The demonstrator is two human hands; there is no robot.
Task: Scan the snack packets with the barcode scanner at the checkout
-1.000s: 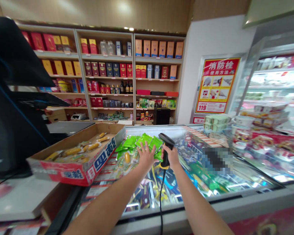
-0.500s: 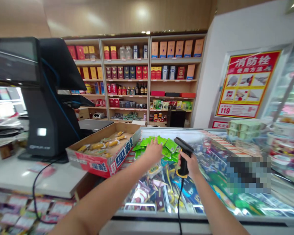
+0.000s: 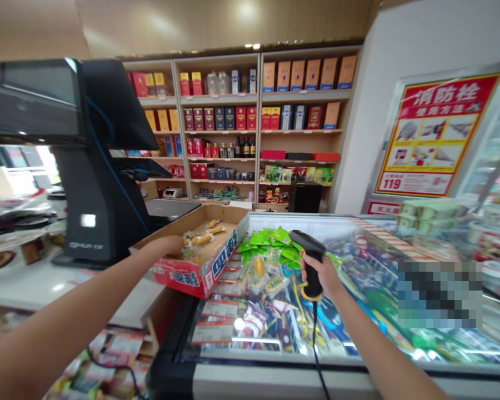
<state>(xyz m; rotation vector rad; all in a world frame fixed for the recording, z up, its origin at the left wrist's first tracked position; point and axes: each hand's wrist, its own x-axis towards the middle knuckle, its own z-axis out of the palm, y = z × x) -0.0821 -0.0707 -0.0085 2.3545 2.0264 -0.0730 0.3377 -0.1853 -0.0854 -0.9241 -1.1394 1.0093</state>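
My right hand grips the handle of a black barcode scanner with a yellow collar; its cable hangs down over the freezer front. The scanner head points at a pile of green snack packets lying on the glass freezer lid. My left hand reaches into an open cardboard box with red and blue print, among yellow wrapped snacks. Its fingers are curled down inside the box; what they touch is hidden.
A black checkout terminal with a screen stands on the white counter at left. Shelves of boxed goods line the back wall. A red and yellow poster hangs at right. Stacked tubs sit at the freezer's far right.
My left hand has left the green packets and swung left into the cardboard box. The view has turned left, showing more of the terminal. My right hand still holds the scanner.
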